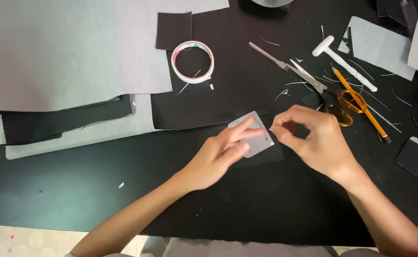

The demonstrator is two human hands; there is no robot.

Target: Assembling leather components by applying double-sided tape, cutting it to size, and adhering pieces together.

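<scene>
Fingers of my left hand (218,154) lie stretched out flat across a small grey rectangular piece of paper (255,138), pinning it down on the black tabletop (123,190); that hand is open, grasping nothing, only pressing. The paper sits under and just beyond my left fingertips, its right edge reaching toward my right hand (313,140). My right hand is curled, thumb and forefinger pinched together right at that paper's right edge; whether they have hold of the edge itself or of some thin strip there, I cannot tell.

Beyond my right hand, close to its knuckles, lie scissors with amber translucent handles (335,97), a yellow pencil (361,104) across them, a metal fork (268,56) and a white plastic-handled tool (344,62). A roll of white double-sided tape (193,62) rests farther off, above my left hand, beside a small black square of card (173,31). Large grey paper sheets (66,52) cover the table's left part, with black sheets (66,121) stacked under them. Thin paper slivers (285,90) are scattered around the tools.
</scene>
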